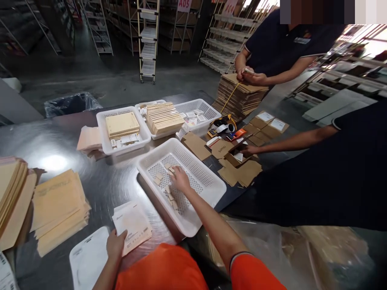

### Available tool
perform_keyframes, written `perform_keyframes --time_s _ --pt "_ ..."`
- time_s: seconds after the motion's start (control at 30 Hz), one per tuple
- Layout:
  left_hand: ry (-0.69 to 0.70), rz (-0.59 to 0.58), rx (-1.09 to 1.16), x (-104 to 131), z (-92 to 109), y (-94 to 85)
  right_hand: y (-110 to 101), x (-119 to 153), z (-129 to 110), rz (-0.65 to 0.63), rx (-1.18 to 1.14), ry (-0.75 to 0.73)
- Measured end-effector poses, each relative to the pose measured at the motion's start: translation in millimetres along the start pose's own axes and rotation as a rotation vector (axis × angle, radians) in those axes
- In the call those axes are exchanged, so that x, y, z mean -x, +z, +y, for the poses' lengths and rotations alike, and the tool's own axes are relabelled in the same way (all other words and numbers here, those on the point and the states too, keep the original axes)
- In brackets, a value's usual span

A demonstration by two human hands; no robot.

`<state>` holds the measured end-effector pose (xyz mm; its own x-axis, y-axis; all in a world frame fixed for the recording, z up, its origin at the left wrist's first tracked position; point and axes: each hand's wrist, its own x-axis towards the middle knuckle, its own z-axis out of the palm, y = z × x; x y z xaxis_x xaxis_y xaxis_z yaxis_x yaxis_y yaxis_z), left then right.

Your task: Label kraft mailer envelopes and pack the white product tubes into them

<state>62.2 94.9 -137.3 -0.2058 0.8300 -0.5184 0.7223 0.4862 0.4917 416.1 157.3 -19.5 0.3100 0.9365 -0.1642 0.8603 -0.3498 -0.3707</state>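
My left hand (pixel 116 243) grips the left edge of a small stack of white printed envelopes (pixel 134 229), thumb on top and fingers partly hidden. To its left, a white sheet with rounded corners (pixel 89 257) lies on the metal table. My right hand (pixel 180 180) reaches down into a white perforated plastic basket (pixel 208 183), fingers apart, fingertips at some small tan cardboard pieces (pixel 168 166). More of these flat pieces (pixel 171 197) lie scattered on the basket floor. Whether the fingertips touch a piece, I cannot tell.
Padded tan envelopes (pixel 60 205) are piled at left. Behind stand white baskets (pixel 102 133) with tan packets (pixel 165 117) and small boxes. At right, one person's hand (pixel 250 150) is in an open carton (pixel 234 159); another person holds a phone (pixel 248 71) above stacked cardboard (pixel 231 94).
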Motion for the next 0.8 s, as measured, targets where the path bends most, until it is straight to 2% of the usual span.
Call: perform_keyframes --time_s 0.07,0.13,0.23,0.4,0.5,0.6,0.7,0.8 --pt "-0.007 -0.009 -0.045 4.1 1.8 -1.9 7.0 -22.2 25.1 -0.081 0.042 -0.021" --pt "0.021 -0.029 -0.058 10.3 3.6 -1.0 17.6 -38.4 38.7 -0.151 0.077 -0.051" --pt "0.062 -0.074 -0.045 18.4 5.2 1.9 30.8 -59.3 44.0 -0.224 0.164 -0.111" --pt "-0.074 -0.046 0.016 18.2 8.8 1.2 42.4 -79.1 48.7 -0.282 0.216 -0.203" --pt "-0.072 -0.024 0.013 18.4 11.9 -0.4 48.0 -68.2 57.9 -0.276 0.199 -0.207" --pt "-0.005 0.004 0.015 25.2 13.2 -0.4 55.9 -39.6 61.7 -0.258 0.175 -0.142" --pt "0.089 0.024 0.068 33.8 12.2 -0.1 69.0 -4.7 51.8 -0.206 0.115 0.011" --pt "0.091 0.028 0.143 38.6 11.6 -2.2 84.5 22.4 34.9 -0.118 0.037 0.162"
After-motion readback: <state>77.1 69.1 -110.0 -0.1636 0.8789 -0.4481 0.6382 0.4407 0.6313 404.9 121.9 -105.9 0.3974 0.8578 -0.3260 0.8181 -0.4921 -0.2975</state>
